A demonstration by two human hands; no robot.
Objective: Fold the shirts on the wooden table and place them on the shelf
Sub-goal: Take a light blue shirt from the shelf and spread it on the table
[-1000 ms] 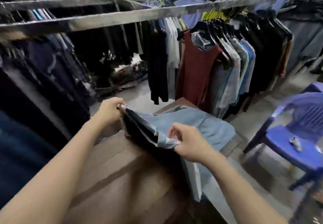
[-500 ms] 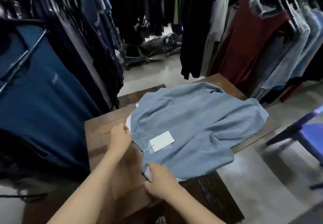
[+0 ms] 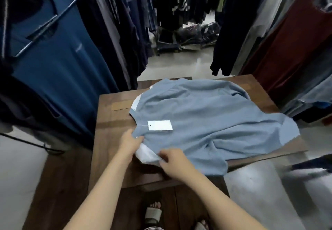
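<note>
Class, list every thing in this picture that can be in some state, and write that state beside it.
Light blue shirt: spread out on the table, unfolded.
Paper tag: lying flat on the shirt.
Left hand: gripping the shirt's near edge.
Right hand: pinching the shirt's white edge.
Table: carrying the shirt.
Dark red top: hanging up.

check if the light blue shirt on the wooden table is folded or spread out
Spread out: the light blue shirt lies flat across the wooden table, white tag on top; left hand and right hand pinch its edge.
</note>
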